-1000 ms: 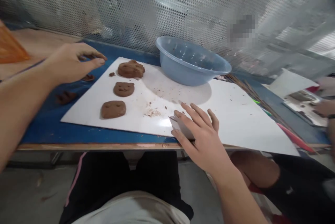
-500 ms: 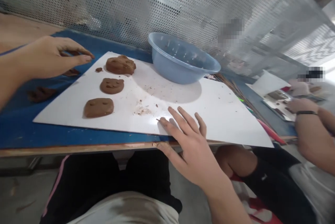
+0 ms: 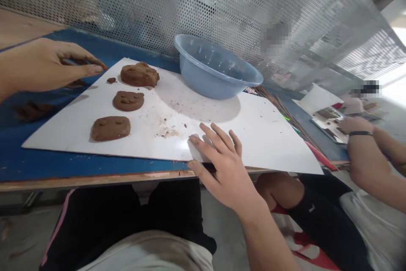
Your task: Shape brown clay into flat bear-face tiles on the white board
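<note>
My right hand [image 3: 222, 165] spreads over the front edge of a white board [image 3: 266, 140], fingers apart and nothing held. My left hand [image 3: 57, 64] hovers by the board's left side, thumb and fingertips brought together; anything between them is too small to make out. Brown clay pieces lie on the board: a rounded face with small ears [image 3: 128, 100], a flat rounded block with two raised eyes [image 3: 111, 128], a larger rough lump [image 3: 139, 75] and a small crumb [image 3: 111, 80]. Clay crumbs [image 3: 168, 131] dot the board left of my right hand.
A light blue basin [image 3: 218, 72] stands at the board's back edge, before a perforated metal screen [image 3: 142, 9]. More clay [image 3: 33, 110] sits on the blue tabletop [image 3: 12, 165] at left. Thin sticks [image 3: 275, 104] lie at right, beyond which another person's arm [image 3: 364, 144] works.
The view has shifted slightly, moving everything a little left. A thin sliver at my right index fingertip no longer shows there. Both hands keep nearly the same pose; the clay pieces stay put.
</note>
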A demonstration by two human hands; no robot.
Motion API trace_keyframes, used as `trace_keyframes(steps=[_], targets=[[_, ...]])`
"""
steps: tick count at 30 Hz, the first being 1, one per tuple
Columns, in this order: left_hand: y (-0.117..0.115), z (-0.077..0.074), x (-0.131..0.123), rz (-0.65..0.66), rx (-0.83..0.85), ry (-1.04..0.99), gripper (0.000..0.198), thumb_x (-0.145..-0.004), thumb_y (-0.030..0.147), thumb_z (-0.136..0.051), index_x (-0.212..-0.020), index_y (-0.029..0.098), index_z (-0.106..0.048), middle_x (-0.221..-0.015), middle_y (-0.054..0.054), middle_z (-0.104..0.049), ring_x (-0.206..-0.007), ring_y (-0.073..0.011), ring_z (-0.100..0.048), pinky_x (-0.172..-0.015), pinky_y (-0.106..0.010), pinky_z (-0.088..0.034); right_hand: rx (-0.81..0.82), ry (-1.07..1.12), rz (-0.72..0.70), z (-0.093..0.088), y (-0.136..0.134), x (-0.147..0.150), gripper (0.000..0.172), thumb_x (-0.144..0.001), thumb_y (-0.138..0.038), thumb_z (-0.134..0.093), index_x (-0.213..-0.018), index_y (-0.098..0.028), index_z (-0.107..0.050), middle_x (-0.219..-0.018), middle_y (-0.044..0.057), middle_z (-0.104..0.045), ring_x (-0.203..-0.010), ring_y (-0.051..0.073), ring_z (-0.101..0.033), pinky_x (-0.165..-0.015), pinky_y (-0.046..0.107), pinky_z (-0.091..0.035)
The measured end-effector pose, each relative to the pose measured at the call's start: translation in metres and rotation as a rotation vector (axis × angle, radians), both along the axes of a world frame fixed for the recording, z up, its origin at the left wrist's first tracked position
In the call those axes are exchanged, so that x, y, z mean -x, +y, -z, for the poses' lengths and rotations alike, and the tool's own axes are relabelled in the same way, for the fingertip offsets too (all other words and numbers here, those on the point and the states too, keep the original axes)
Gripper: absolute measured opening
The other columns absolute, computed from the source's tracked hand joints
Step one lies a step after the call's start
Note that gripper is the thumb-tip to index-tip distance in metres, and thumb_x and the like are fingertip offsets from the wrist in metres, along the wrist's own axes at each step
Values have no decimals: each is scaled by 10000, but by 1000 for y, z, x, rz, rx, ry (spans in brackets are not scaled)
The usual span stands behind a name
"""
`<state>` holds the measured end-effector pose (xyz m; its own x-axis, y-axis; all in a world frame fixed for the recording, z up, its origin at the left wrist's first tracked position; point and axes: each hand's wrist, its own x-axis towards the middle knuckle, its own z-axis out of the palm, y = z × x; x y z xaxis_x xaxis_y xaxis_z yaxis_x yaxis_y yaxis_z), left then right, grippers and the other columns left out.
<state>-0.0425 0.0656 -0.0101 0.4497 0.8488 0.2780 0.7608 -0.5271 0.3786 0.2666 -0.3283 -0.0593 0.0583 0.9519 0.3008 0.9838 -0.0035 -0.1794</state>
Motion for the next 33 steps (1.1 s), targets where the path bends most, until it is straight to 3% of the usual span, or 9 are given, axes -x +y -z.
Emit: trace_keyframes(steps=[6,14,18,21,27,33], targets=[[5,3,0,-5,3,8,910,-813,994,-499,-1327,339,-867,-1345,40,-834,-1233,-238,-724,-1552,-631,-375,-11,37,44,-2,5,-2,516,-1274,-614,-492,-1640,-334,-723,-1937,37,-510,-1844,373,-390,-1490,709,-288],[23,7,8,5,45,83,914,-820,1015,-496,-1378,378,-841,-1528,34,-800,-1382,-308,-735,-1542,-592,-396,-1,-123,-1,0,-6,2,520,-1273,-589,-511,-1701,-342,-673,-1962,12,-471,-1863,369,-345,-1536,700,-99],[26,7,9,13,42,98,910,-827,1015,-473,-1401,404,-827,-1564,48,-782,-1351,-283,-746,-1492,-536,-447,-25,-105,-39,-2,-14,6,467,-1270,-518,-526,-1675,-361,-700,-1950,-9,-494,-1845,331,-390,-1535,619,-175],[27,6,9,23,39,113,893,-823,999,-479,-1403,415,-824,-1542,57,-794,-1347,-269,-742,-1480,-479,-434,-55,-70,10,-2,-11,5,463,-1272,-533,-510,-1641,-360,-729,-1925,-9,-533,-1837,322,-404,-1523,596,-199],[28,7,10,20,45,141,924,-836,1036,-431,-1418,433,-820,-1508,89,-803,-1295,-228,-750,-1382,-368,-480,8,-133,64,5,-2,5,624,-1268,-645,-466,-1787,-323,-595,-1983,7,-428,-1875,369,-309,-1535,693,-92],[32,14,15,-2,23,101,835,-869,1041,-469,-1396,499,-824,-1456,132,-808,-1267,-221,-770,-1385,-405,-501,16,-224,74,7,-18,16,673,-1261,-649,-460,-1838,-310,-531,-2023,26,-326,-1890,407,-262,-1526,725,-76]])
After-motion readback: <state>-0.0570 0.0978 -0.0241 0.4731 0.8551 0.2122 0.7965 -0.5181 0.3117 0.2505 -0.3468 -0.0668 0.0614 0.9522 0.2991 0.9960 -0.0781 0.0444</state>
